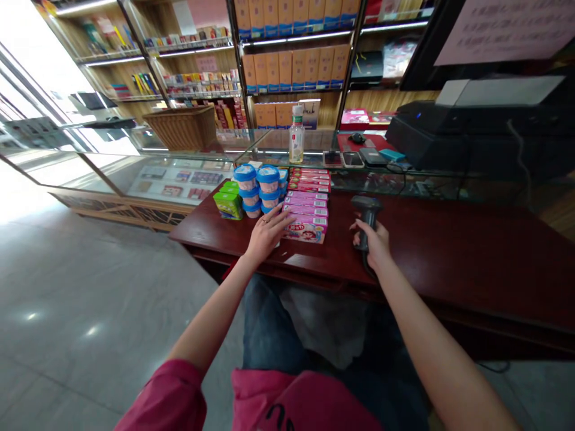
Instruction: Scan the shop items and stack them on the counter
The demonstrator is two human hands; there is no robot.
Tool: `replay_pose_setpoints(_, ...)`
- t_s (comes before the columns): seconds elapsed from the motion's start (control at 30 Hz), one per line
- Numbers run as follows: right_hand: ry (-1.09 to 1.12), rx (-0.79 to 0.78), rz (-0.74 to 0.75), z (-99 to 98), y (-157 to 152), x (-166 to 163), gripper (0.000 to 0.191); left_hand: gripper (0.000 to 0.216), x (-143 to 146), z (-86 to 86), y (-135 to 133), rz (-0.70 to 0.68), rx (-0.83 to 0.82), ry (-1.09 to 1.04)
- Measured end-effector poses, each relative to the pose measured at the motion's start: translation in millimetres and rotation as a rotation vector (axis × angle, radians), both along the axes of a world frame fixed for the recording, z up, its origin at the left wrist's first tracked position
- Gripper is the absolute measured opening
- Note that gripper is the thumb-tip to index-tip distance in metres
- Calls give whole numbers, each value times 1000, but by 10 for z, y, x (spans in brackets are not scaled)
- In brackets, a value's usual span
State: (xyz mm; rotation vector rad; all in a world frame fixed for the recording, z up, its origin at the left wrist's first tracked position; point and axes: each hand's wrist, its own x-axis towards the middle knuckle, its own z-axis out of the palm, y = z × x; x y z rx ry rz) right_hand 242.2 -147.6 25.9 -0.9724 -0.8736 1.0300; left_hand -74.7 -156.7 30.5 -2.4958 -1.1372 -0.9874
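Note:
My left hand (pixel 267 232) lies flat on the dark red counter (pixel 449 251), fingers stretched out and touching the nearest pink box (pixel 306 230) in a row of pink and red boxes (pixel 308 194). My right hand (pixel 375 242) is wrapped round the handle of a black barcode scanner (pixel 367 211), which points away from me. Left of the boxes stand stacked blue-lidded tubs (pixel 259 188) and green packs (pixel 229 202).
A clear bottle (pixel 296 135), phones (pixel 344 159) and a black register (pixel 471 131) sit on the glass display case (pixel 179 173) behind the counter. A wicker basket (pixel 183 127) and stocked shelves (pixel 291 66) stand further back. Grey tiled floor lies to the left.

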Motion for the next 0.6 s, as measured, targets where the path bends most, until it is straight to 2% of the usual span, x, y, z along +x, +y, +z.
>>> replay_pose_setpoints(0.27,79,-16,-10,-9,-2,62,40,75,-10,-26,-5,100,-40,-29)
replay_pose_setpoints(0.37,85,-12,-8,-21,8,95,40,59,-49,-51,-11,84,-12,-52)
replay_pose_setpoints(0.47,100,-13,-19,-36,14,219,40,40,-25,-57,-79,8,64,-120)
replay_pose_setpoints(0.6,98,-25,-51,-38,5,589,38,38,285,-21,-240,-157,52,-126)
